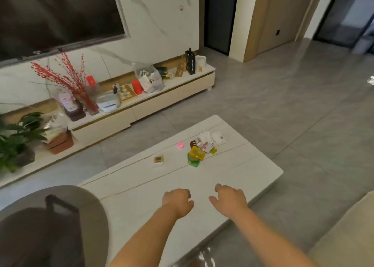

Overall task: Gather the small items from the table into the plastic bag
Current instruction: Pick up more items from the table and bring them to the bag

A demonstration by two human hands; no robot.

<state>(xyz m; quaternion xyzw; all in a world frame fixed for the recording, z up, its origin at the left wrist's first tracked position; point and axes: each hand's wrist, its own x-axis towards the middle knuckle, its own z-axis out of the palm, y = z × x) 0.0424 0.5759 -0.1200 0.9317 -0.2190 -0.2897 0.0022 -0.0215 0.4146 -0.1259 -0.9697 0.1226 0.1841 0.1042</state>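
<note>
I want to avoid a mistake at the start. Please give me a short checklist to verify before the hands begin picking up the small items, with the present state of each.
1. Left hand free: ok, fingers loosely curled, holding nothing.
2. Right hand free: ok, holding nothing.
3. Items located: ok, a pile, a pink ring and a small box lie on the table, beyond both hands.
4. Way to the items free: ok, only bare table between.
5. Plastic bag ready: cannot tell; something shiny shows at the bottom edge, too blurred.
6. Items loose: cannot tell in the pile.
</note>
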